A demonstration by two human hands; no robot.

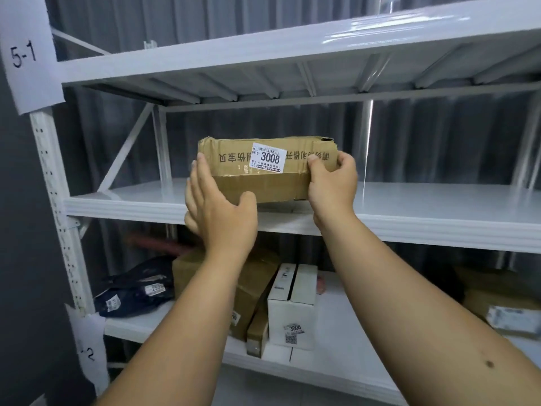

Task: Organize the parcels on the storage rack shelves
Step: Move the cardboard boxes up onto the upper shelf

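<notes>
Both forearms are bare, no sleeves, gloves, watch or rings.

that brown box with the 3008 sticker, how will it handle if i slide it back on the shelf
The brown box looks crumpled along its top edge, so it probably flexes a little under the hands. Its wide, low shape likely slides flat without tipping. The shelf looks smooth and glossy, so it should push back easily; its weight cannot be told.

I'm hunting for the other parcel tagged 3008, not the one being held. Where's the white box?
In the head view the white box stands on the lower shelf, below the held cardboard parcel, right of a leaning brown carton.
</notes>
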